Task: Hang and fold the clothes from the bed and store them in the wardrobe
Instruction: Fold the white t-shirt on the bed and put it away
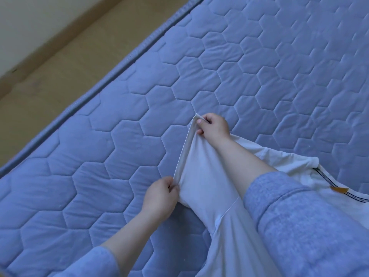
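A white T-shirt (201,176) lies on the blue quilted bed (119,136), running from the middle of the view to the lower right. Its collar with a dark dashed trim and a small orange tag (339,189) shows at the right. My left hand (160,196) pinches the near corner of a sleeve hem. My right hand (214,126) pinches the far corner of the same hem, lifted a little off the bed. The hem is stretched taut between the two hands. My right forearm crosses over the shirt and hides part of it.
The mattress edge (111,80) runs diagonally from lower left to top centre. Beyond it lie a beige floor (50,72) and a pale wall (24,23) at the upper left. The quilted surface stretches away to the right and top.
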The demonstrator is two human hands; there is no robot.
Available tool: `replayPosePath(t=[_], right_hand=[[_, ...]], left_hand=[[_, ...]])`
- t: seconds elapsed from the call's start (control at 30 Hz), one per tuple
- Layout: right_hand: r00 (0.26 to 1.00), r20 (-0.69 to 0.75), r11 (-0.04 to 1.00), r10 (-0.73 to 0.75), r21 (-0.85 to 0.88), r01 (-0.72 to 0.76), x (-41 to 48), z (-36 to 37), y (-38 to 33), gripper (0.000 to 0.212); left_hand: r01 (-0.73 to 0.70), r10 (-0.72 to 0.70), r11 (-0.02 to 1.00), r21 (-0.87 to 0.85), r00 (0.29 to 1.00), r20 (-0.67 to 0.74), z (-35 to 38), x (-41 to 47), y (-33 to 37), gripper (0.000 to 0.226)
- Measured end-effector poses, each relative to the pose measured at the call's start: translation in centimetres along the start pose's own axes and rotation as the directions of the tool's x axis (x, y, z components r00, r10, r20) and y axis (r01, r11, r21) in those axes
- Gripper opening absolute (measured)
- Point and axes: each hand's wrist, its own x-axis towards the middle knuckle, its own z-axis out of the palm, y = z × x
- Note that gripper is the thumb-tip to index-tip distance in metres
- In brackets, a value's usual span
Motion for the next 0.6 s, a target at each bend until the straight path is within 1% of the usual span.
replayPosePath(t=[0.1, 0.17, 0.2, 0.23, 0.33, 0.37, 0.43, 0.5, 0.53, 0.6], right_hand=[[1.000, 0.023, 0.997, 0.019, 0.080, -0.021, -0.1, -0.6, 0.1, 0.013], [0.997, 0.073, 0.993, 0.015, 0.118, -0.024, -0.6, -1.4, 0.0, 0.012], [0.996, 0.091, 0.992, 0.006, 0.125, -0.017, -0.9, -1.9, 0.0, 0.013], [0.995, 0.097, 0.991, -0.006, 0.134, -0.007, -1.3, -2.4, 0.0, 0.013], [0.998, 0.059, 0.976, -0.030, 0.215, 0.017, -2.8, -4.5, 0.1, 0.015], [0.999, 0.044, 0.966, -0.031, 0.257, 0.019, -3.3, -5.3, 0.2, 0.018], [0.999, 0.020, 0.948, -0.038, 0.316, 0.029, -4.5, -6.9, 0.3, 0.029], [0.999, 0.000, 0.947, -0.049, 0.317, 0.046, -5.8, -8.5, 0.4, 0.044], [0.999, -0.014, 0.949, -0.051, 0.310, 0.052, -6.4, -9.2, 0.6, 0.043], [0.998, -0.045, 0.954, -0.050, 0.295, 0.061, -7.3, -10.6, 1.1, 0.031]], left_hand=[[0.023, -0.019, 0.999, -0.027, 0.993, 0.117, -0.4, -0.1, 0.0, 0.025], [0.052, -0.036, 0.996, -0.072, 0.978, 0.206, -0.9, -0.4, 0.1, 0.033], [0.065, -0.040, 0.993, -0.103, 0.974, 0.224, -1.1, -0.6, 0.1, 0.034], [0.069, -0.040, 0.990, -0.124, 0.974, 0.221, -1.2, -0.8, 0.1, 0.031], [0.042, -0.025, 0.993, -0.110, 0.988, 0.151, -0.9, -1.7, 0.5, 0.007], [0.034, -0.024, 0.994, -0.101, 0.994, 0.104, -0.6, -2.1, 0.7, 0.006], [0.011, -0.011, 0.994, -0.112, 1.000, 0.004, -0.2, -2.9, 1.2, 0.014], [-0.023, 0.015, 0.992, -0.126, 0.998, -0.063, 0.0, -3.8, 1.7, 0.018], [-0.046, 0.034, 0.990, -0.133, 0.996, -0.088, 0.1, -4.2, 2.0, 0.020], [-0.121, 0.103, 0.985, -0.123, 0.985, -0.141, 0.3, -5.2, 2.6, 0.024]])
